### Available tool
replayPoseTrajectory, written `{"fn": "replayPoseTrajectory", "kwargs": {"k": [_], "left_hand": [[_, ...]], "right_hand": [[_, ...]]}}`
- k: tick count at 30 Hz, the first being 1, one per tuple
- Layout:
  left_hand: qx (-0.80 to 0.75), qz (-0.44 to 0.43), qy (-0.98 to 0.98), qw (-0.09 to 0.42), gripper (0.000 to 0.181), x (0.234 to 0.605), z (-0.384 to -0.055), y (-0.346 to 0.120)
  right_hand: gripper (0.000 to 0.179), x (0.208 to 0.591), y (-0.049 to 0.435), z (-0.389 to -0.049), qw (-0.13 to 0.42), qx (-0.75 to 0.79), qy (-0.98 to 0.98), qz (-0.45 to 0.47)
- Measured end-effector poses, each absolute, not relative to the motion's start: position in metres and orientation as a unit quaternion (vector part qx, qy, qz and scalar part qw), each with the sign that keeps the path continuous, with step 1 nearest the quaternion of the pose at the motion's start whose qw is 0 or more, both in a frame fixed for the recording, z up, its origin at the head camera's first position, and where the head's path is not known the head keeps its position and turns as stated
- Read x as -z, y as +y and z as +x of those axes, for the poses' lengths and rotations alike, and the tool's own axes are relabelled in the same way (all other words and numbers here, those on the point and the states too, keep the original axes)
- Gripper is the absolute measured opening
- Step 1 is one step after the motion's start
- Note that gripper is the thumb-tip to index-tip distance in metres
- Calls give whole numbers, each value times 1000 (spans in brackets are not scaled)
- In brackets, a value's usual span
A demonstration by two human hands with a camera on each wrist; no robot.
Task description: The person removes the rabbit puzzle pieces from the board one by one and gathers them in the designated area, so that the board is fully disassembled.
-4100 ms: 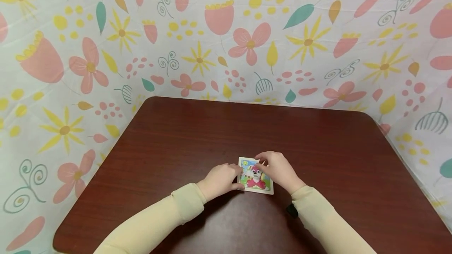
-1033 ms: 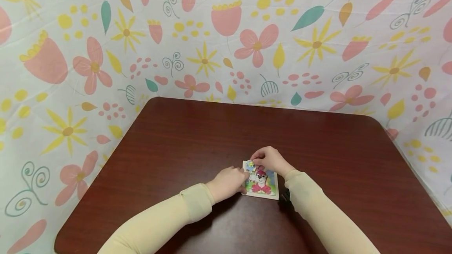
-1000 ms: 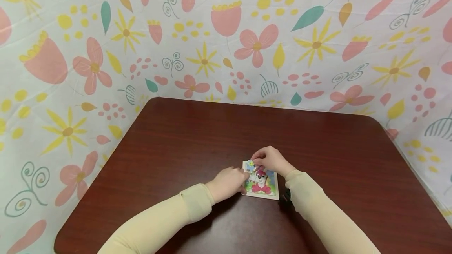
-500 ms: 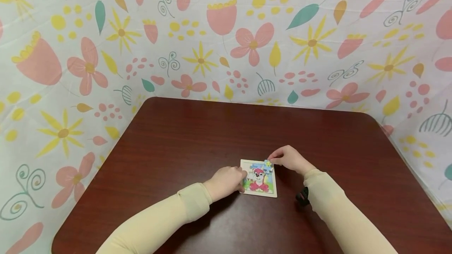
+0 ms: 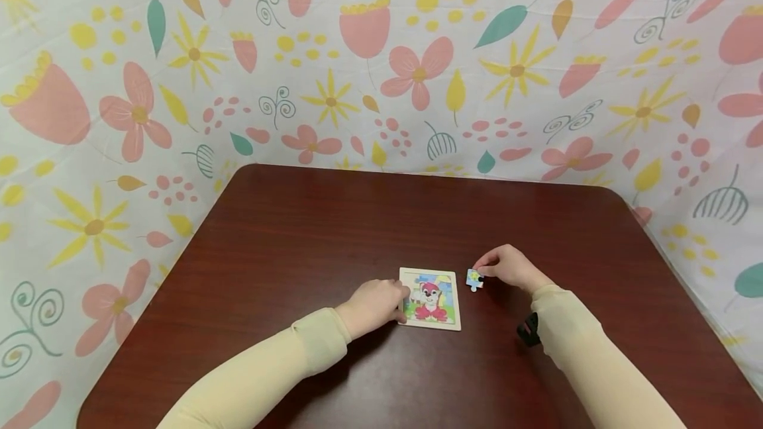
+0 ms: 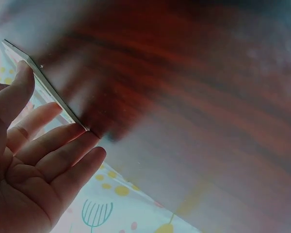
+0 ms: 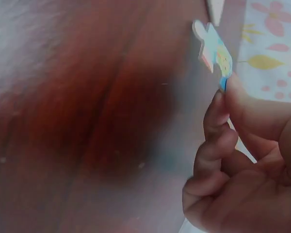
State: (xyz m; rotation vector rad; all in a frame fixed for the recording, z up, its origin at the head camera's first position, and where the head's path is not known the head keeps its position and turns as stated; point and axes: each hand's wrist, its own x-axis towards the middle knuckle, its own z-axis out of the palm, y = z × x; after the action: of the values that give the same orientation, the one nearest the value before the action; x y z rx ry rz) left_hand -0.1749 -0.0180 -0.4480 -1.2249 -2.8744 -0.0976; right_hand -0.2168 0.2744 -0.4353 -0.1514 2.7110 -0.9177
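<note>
A small square jigsaw puzzle (image 5: 456, 300) in a pale wooden frame lies on the table, with a pink-and-white cartoon animal on it. Its upper-left spot shows bare board. My left hand (image 5: 372, 306) holds the frame's left side, thumb near the lower corner. In the left wrist view, the thumb and fingertips meet the frame's edge (image 6: 53, 93). Just right of the frame, my right hand (image 5: 511, 269) pinches a blue puzzle piece (image 5: 473, 279) with a yellow star between thumb and index finger. The right wrist view shows this piece (image 7: 217, 48) held by one end, knob outward.
The dark reddish-brown table (image 5: 334, 217) has rounded far corners. A white cloth (image 5: 357, 91) with printed flowers and leaves hangs behind it and along both sides. A black wrist device (image 5: 528, 330) sits under the right sleeve.
My right hand has taken the star piece from the puzzle's upper left and carried it rightward across the picture, past the frame. The left hand keeps its hold on the frame.
</note>
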Motion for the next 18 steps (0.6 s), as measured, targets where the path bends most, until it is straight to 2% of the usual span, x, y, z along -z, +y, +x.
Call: {"fn": "replayPoseTrajectory", "kwargs": {"k": [10,18], "left_hand": [[23,-391,-920,15,28,449,-172,-18],[21,-389,-921,13,28,449,-174,-18]], "right_hand": [[8,451,266,-216,80,264,960,-38],[7,452,260,-215,15,236,970,-59]]}}
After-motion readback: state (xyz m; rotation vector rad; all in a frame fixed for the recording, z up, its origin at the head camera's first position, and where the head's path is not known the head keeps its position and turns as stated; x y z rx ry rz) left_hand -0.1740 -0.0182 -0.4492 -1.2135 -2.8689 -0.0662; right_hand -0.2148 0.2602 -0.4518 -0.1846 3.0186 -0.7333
